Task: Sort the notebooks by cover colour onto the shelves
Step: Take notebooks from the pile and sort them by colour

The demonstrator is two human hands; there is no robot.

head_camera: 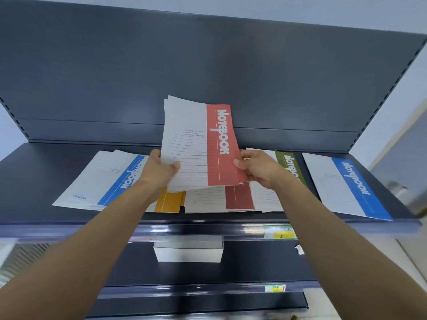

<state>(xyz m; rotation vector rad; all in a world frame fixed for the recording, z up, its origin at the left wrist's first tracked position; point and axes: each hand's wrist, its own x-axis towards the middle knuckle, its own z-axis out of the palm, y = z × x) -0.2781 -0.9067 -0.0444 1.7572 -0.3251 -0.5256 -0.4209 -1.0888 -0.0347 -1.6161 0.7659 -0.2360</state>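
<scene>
Notebooks (198,146) gripped; left hand (159,167), right hand (258,168)

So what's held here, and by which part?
A stack of red notebooks: the left grip pinches its lower left edge, the right grip its lower right edge, on the red band.

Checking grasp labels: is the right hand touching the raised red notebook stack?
Touching. Head view: the right hand pinches the red notebook stack, thumb on its red stripe, fingers behind. The left hand grips the opposite edge.
</scene>
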